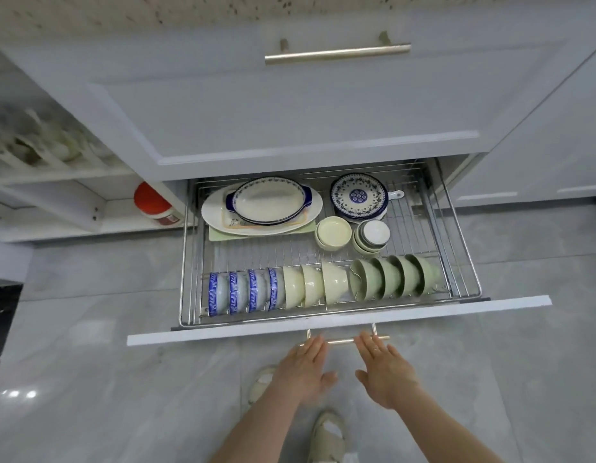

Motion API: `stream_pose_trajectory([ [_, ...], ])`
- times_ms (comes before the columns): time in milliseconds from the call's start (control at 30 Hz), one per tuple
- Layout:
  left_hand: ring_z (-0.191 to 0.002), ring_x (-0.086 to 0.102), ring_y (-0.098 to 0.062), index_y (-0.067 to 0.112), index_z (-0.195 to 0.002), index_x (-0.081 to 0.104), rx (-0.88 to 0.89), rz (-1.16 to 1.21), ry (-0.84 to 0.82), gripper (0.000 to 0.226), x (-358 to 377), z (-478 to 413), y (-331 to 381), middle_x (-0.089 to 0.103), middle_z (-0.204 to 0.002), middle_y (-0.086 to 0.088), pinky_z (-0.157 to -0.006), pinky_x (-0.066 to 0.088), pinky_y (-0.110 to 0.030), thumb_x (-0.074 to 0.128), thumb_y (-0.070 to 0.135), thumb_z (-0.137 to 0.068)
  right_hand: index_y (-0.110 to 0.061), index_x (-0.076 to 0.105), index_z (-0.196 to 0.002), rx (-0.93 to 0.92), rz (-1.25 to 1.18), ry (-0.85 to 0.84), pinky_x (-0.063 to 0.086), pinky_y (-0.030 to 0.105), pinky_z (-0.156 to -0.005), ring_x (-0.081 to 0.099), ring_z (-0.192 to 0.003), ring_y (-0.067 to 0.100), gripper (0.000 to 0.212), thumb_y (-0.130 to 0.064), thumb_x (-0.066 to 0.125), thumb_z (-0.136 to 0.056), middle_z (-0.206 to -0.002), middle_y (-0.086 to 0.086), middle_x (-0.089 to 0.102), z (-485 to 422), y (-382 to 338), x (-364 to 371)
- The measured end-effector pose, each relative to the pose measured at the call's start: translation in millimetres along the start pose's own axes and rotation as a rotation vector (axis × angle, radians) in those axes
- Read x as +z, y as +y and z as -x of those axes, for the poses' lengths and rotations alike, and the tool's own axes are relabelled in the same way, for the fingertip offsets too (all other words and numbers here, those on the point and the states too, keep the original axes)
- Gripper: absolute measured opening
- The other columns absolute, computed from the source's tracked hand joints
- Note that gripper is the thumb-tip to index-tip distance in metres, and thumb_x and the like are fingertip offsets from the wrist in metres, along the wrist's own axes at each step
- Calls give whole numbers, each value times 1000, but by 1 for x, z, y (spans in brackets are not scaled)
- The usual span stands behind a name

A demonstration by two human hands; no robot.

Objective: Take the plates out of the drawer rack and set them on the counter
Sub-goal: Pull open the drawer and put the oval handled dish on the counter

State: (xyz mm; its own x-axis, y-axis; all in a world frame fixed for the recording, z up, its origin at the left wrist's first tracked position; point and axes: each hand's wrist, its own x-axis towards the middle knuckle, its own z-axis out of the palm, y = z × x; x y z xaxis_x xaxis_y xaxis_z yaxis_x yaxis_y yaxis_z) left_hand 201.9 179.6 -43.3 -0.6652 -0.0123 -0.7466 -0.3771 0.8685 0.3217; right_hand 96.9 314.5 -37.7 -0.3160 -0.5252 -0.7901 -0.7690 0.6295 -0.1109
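Drawer rack stands open. Rear left: stacked oval plates. Rear right: round blue-patterned plate. Front row: bowls on edge. Left hand and right hand have straight fingers, tips at drawer handle.

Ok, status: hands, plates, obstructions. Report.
Left hand and right hand open at the drawer handle. Oval dish stack and blue floral plate untouched at back of wire rack. Row of upright bowls stands in front.

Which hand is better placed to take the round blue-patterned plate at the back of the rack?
Probably the right hand: open, empty, and more in line with the round plate at the right rear of the rack. The left hand sits further left.
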Motion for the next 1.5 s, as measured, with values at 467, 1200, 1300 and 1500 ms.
stream_pose_trajectory([
  [467, -142, -9, -7, 20, -147, -1, -43, 191, 701, 54, -112, -8, -41, -2, -157, 2, -114, -7, -26, 18, 37, -99, -7, 5, -147, -262, -53, 480, 11, 29, -119, 10, -146, 19, 56, -32, 21, -100, -157, 9, 12, -36, -45, -143],
  [1200, -134, 34, -33, 3, -140, 25, -509, 977, 866, 55, -156, -169, -234, 35, -146, -16, -110, 31, -43, 46, 16, -92, -6, 17, -145, 23, -336, 588, 33, 34, -107, 27, -140, 27, 57, -25, 38, -96, -152, 17, 25, -283, -41, -192],
  [1300, -121, 47, -35, 5, -140, 26, -547, 978, 948, 57, -158, -187, -250, 48, -132, -18, -98, 39, -39, 51, 14, -89, -2, 26, -140, 95, -381, 658, 38, 39, -102, 36, -134, 31, 52, -25, 41, -95, -146, 20, 34, -310, -30, -193],
  [1500, -106, 56, -39, 8, -134, 39, -641, 859, 1029, 52, -172, -204, -268, 63, -114, -23, -84, 46, -37, 56, 14, -85, 3, 51, -113, 195, -417, 684, 49, 38, -81, 62, -99, 36, 39, -29, 49, -92, -107, 27, 63, -336, -24, -205],
])
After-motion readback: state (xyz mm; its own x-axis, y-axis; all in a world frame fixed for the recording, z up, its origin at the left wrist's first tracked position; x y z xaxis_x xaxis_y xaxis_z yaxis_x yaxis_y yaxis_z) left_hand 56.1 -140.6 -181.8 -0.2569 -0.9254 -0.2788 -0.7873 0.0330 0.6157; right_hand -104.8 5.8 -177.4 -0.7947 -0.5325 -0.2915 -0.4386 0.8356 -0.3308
